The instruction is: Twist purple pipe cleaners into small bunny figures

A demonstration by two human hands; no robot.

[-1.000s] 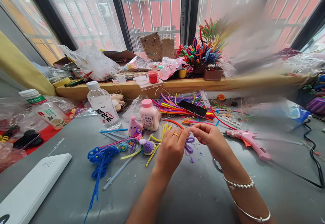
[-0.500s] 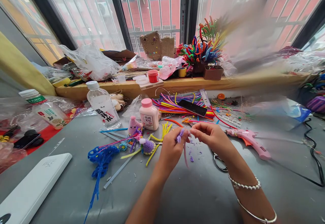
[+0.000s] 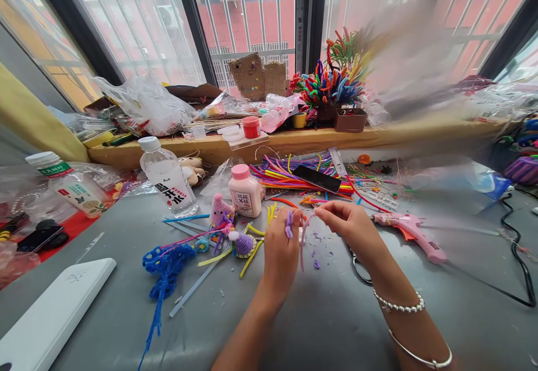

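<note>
My left hand is closed around a purple pipe cleaner that wraps over its fingers. A pink stem hangs down from between the hands. My right hand pinches the upper end of that stem, close to the left fingertips. Both hands hover just above the grey table, over purple fluff scraps. Scissors lie partly hidden under my right wrist.
A pink glue gun lies to the right, its black cable beyond. Left of the hands are small craft figures, a blue pipe-cleaner piece, a pink-capped bottle, a water bottle and a white device. Pipe cleaners are piled behind.
The left hand turned and rose, so the purple loop moved from between the hands onto its fingers. The pink stem now hangs down, pinched by the right hand.
</note>
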